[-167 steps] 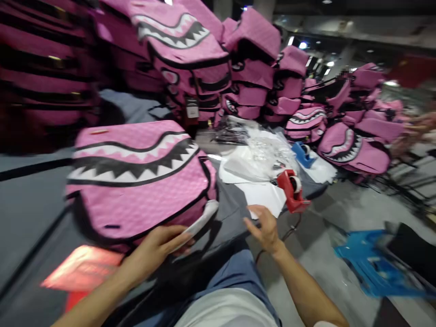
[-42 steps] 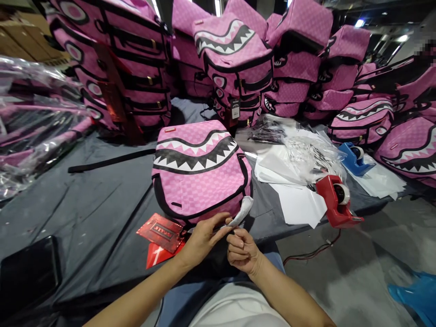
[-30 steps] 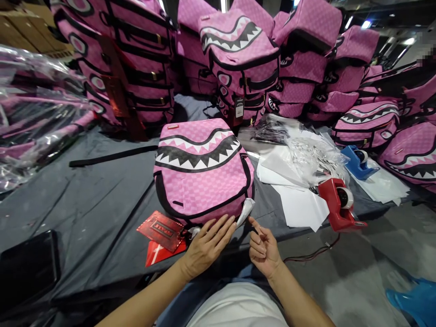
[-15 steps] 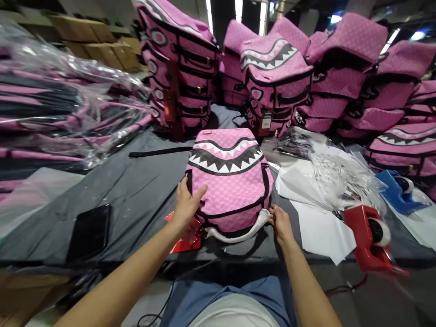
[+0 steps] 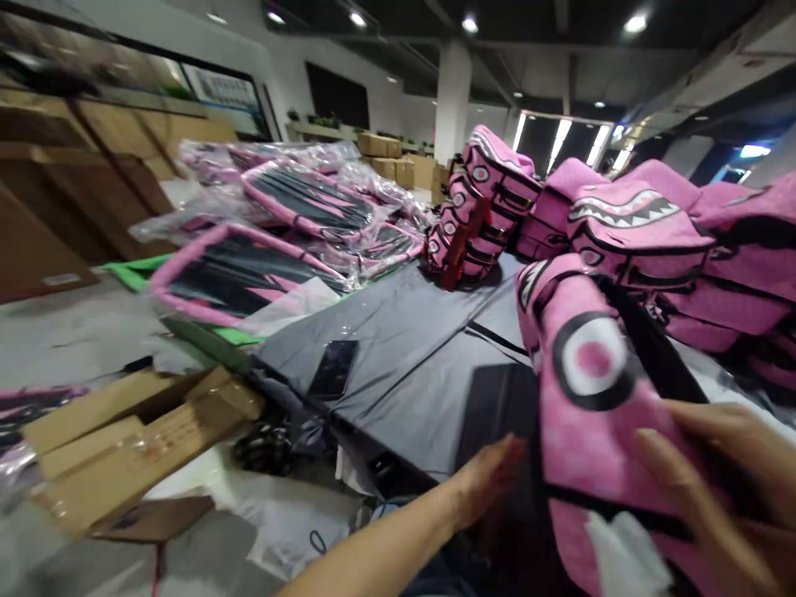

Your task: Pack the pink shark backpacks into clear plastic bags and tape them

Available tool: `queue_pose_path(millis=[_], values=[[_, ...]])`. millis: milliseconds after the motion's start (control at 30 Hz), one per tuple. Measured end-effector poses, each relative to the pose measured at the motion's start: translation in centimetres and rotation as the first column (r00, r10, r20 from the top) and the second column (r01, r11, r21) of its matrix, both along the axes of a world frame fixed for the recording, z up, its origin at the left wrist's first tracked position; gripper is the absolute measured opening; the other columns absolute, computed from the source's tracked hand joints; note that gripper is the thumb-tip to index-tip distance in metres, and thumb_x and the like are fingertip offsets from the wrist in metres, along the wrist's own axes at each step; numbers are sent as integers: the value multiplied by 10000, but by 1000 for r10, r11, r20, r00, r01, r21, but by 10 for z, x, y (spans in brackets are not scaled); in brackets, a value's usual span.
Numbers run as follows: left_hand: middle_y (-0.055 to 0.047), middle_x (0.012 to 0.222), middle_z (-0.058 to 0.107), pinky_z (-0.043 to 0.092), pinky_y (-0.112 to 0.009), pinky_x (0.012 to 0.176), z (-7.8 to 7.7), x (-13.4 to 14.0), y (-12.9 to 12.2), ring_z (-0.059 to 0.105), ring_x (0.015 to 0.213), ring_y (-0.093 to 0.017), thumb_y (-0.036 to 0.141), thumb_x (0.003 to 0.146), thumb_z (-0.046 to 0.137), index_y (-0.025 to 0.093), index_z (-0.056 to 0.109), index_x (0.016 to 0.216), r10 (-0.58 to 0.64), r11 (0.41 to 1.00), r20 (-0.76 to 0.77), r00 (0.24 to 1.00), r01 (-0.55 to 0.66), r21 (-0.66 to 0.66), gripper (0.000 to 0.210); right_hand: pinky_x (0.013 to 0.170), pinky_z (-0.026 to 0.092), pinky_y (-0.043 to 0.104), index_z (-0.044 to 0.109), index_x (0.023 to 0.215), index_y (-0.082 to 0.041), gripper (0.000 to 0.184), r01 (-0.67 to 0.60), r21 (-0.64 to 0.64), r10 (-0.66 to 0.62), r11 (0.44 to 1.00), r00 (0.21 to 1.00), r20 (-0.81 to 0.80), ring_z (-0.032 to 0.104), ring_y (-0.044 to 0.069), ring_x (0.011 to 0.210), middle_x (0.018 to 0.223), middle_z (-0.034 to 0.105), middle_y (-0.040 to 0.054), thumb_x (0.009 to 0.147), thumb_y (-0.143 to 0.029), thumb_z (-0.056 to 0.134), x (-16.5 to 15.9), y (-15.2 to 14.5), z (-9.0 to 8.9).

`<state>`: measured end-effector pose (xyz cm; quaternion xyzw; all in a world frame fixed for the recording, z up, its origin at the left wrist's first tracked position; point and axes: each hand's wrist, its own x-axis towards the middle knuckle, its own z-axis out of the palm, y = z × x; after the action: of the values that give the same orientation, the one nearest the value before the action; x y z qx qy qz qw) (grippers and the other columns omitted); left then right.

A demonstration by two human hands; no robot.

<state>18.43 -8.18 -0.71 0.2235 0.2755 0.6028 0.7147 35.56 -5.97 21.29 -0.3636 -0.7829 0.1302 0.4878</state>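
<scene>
Right hand (image 5: 740,439) grips the pink backpack (image 5: 590,452), located between it and the left hand (image 5: 488,481) (blurred; grip indeterminable).

A smartphone (image 5: 334,369) is laid on the grey-draped surface (image 5: 398,332), while brown cartons (image 5: 386,159) are stacked near a white pillar (image 5: 453,99) beyond.

Single head cam, wide, looking from the wearer's head over the near edge of the table (image 5: 398,332). Faces forward, slightly down: ceiling (image 5: 404,25) along the top, floor (image 5: 124,323) and open carton (image 5: 124,448) lower left, column (image 5: 453,99) far off. Backpack (image 5: 590,448) very close on the right, cut by the bottom edge. Left hand (image 5: 488,481) and right hand (image 5: 746,456) close too, both blurred.
</scene>
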Motion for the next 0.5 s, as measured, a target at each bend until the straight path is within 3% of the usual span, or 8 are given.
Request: queue_pose_path(millis=[33, 100, 200, 267, 300, 367, 433, 500], values=[[-142, 1410, 609, 406, -517, 1129, 3, -10, -1, 543, 1329, -343, 657, 829, 637, 234, 505, 1446, 58, 998, 12, 998, -58, 7, 759, 542, 434, 334, 743, 939, -341, 160, -134, 48, 125, 990, 978, 164, 583, 191, 640, 840, 663, 67, 834, -449, 689, -15, -2, -13], [-108, 1418, 607, 418, -493, 1127, 7, -34, -6, 564, 1310, -317, 712, 850, 551, 262, 487, 1453, 262, 965, 3, 965, -262, 5, 754, 561, 444, 322, 709, 934, -292, 123, -336, 56, 284, 940, 864, 417, 583, 190, 637, 804, 651, 65, 908, -307, 589, -53, -7, -64], [-55, 1494, 542, 381, -399, 1167, 2, -65, -18, 508, 1373, -269, 577, 811, 686, 308, 417, 1490, 506, 856, -150, 850, -515, -33, 778, 521, 419, 334, 666, 805, -201, 139, -427, 48, 295, 903, 698, 652, 562, 219, 597, 690, 629, 87, 825, -88, 588, -107, -22, -154], [-55, 1534, 496, 372, -364, 1170, -7, -80, -23, 469, 1408, -266, 455, 752, 764, 303, 382, 1507, 529, 816, -301, 793, -573, -74, 860, 560, 471, 333, 677, 883, -165, 125, -524, -53, 404, 850, 585, 703, 598, 228, 647, 745, 661, 95, 790, -98, 628, -125, -28, -187], [-60, 1548, 479, 377, -357, 1165, -13, -86, -24, 461, 1415, -267, 429, 746, 762, 298, 370, 1514, 523, 806, -359, 773, -585, -84, 872, 631, 516, 326, 673, 1006, -157, 215, -598, -119, 508, 793, 540, 671, 632, 229, 737, 849, 687, 99, 795, -127, 641, -127, -27, -192], [-73, 1558, 465, 382, -366, 1162, -24, -101, -25, 457, 1419, -267, 455, 790, 699, 278, 373, 1516, 500, 809, -452, 739, -585, -61, 815, 854, 548, 344, 607, 1232, -185, 411, -684, -164, 632, 710, 517, 578, 646, 237, 989, 1105, 684, 110, 823, -177, 645, -119, -17, -182], [-95, 1533, 496, 335, -423, 1193, -32, -117, -24, 439, 1430, -286, 504, 814, 647, 239, 446, 1477, 454, 827, -610, 649, -561, 19, 742, 1047, 479, 436, 517, 1383, -236, 553, -626, -124, 589, 770, 622, 516, 554, 281, 1242, 1342, 594, 130, 847, -199, 645, -102, 1, -167], [-126, 1484, 542, 273, -516, 1214, -35, -134, -21, 408, 1441, -338, 550, 768, 660, 203, 568, 1375, 402, 834, -795, 454, -540, 114, 705, 1120, 411, 524, 428, 1478, -258, 649, -455, -141, 464, 879, 752, 468, 424, 331, 1400, 1508, 458, 155, 869, -237, 650, -85, 21, -163]])
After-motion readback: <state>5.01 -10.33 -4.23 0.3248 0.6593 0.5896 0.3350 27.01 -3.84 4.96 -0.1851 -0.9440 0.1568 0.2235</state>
